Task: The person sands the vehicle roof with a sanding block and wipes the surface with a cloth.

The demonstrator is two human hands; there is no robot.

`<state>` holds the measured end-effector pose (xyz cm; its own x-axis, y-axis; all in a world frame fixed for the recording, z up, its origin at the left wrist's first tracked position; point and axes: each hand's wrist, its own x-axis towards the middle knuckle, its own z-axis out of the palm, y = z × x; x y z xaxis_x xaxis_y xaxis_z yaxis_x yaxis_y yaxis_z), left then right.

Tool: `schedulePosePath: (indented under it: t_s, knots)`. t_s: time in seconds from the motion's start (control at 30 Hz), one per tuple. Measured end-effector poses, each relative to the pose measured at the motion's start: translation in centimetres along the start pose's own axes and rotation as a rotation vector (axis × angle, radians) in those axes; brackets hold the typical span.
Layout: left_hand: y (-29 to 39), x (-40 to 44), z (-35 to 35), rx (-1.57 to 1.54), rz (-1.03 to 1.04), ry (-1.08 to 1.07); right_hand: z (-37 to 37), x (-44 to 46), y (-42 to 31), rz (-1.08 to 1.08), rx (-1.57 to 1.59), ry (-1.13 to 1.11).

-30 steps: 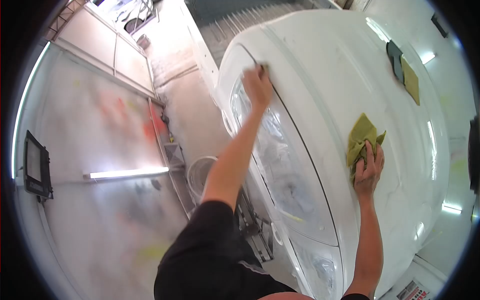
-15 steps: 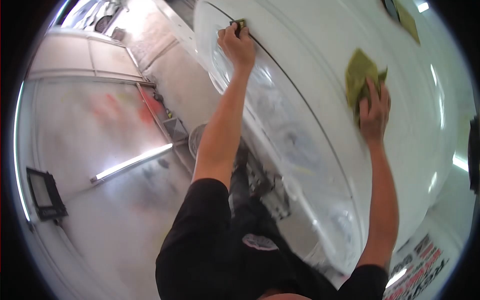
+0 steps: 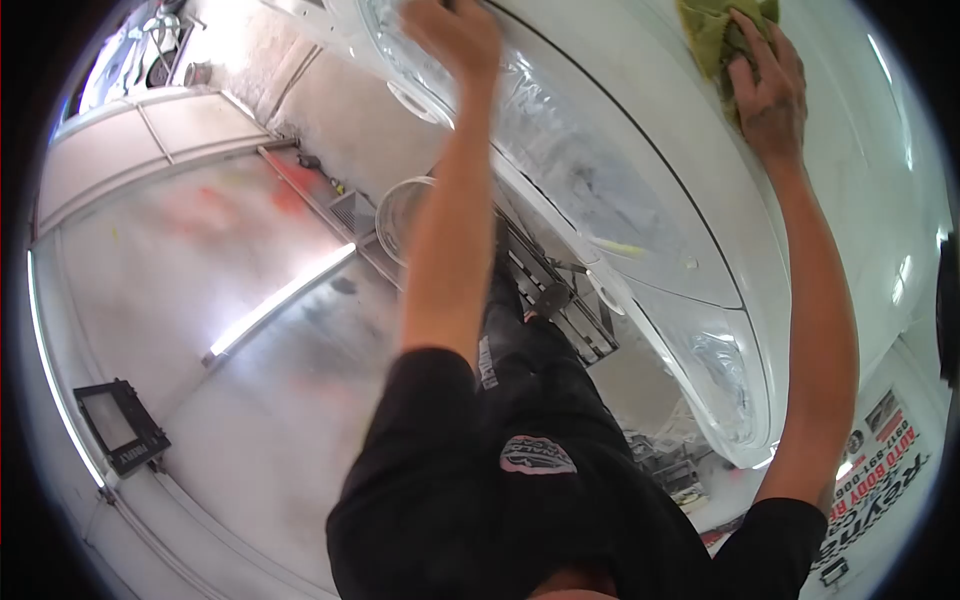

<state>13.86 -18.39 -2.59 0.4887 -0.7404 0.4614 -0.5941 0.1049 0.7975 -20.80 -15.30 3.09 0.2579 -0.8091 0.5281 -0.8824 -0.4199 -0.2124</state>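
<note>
A white car body (image 3: 640, 50) fills the upper right, with clear plastic film (image 3: 560, 150) over its lamp area and a dark seam beside it. My left hand (image 3: 455, 38), blurred, is closed at the top edge near the seam; a bit of something small and dark shows at its fingertips, mostly out of frame. My right hand (image 3: 775, 95) presses a yellow-green cloth (image 3: 712, 35) against the white panel, fingers bent over it.
On the left stands a paint-stained wall (image 3: 200, 290) with a tube light (image 3: 280, 305) and a black-framed lamp (image 3: 112, 422). Below my left forearm are a round bucket (image 3: 392, 222) and a metal step frame (image 3: 575, 320). A printed banner (image 3: 880, 480) hangs lower right.
The view has tilted down and turned, so both hands sit higher in it. The dark pads on the car have left the frame. Each hand still holds its item.
</note>
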Motion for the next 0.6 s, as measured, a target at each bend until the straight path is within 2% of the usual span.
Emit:
schedulePosePath:
  t_s: [0.07,0.1,0.13,0.2,0.3,0.43,0.5,0.53,0.6]
  knots:
    - [4.2,-11.6,1.5,-0.017,0.148,0.149,-1.1,-0.5,-1.4,0.077,-0.045,-0.021]
    - [7.0,-16.3,0.8,0.058,0.258,0.101,-0.7,-0.5,-0.9,0.089,-0.019,-0.03]
    - [9.6,-19.3,0.2,-0.027,0.241,0.071,-0.3,-0.2,-0.5,0.091,0.002,-0.036]
    - [8.0,-17.6,0.7,-0.053,0.301,0.14,0.0,-0.4,0.0,0.058,0.004,-0.046]
    - [2.5,-4.3,0.5,-0.068,0.217,0.188,-0.2,0.0,0.1,0.04,0.031,-0.052]
    - [0.8,-0.8,0.5,0.094,0.073,0.146,-0.1,-0.2,0.1,-0.001,0.057,-0.024]
    - [2.0,-8.9,0.7,0.097,0.118,0.118,0.2,-0.1,0.7,0.023,0.005,-0.026]
    - [4.6,-14.0,0.2,0.016,0.102,0.058,0.5,-0.3,0.7,0.034,-0.023,-0.038]
    - [10.0,-20.7,-0.7,-0.097,0.139,0.115,0.4,-0.5,0.6,0.032,-0.007,-0.036]
